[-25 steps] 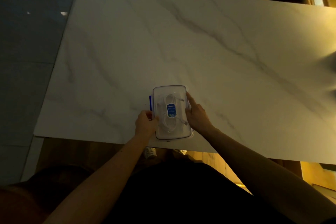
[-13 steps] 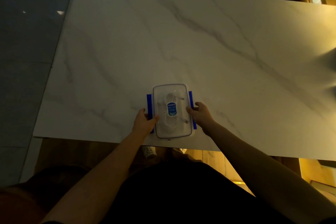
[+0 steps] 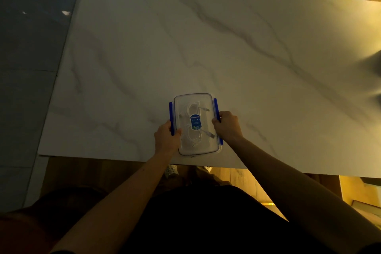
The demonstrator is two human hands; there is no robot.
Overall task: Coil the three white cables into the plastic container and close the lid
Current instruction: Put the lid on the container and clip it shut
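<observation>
The plastic container [image 3: 198,153] sits at the near edge of the bench [image 3: 226,57], low centre of the frame. The white cables [image 3: 192,109] are coiled inside under the clear lid [image 3: 206,101]. Since the lid is on, we judge that what remains is snapping down the two blue side latches, which look splayed outward.

To do this well, we press both sides together and evenly, because one side alone could tip the lid. We push each flap down and in along its length until it seats, and we keep the box from sliding off the near edge. We cannot tell through the lid whether a cable end is caught under the rim.

Both forearms rise from the bottom of the frame and converge on the box. The left hand [image 3: 166,137] has its grip clamped on the left latch [image 3: 170,113], thumb over the lid's edge. The right hand [image 3: 226,126] has its grip curled onto the right latch [image 3: 215,107] — about midway along it.
</observation>
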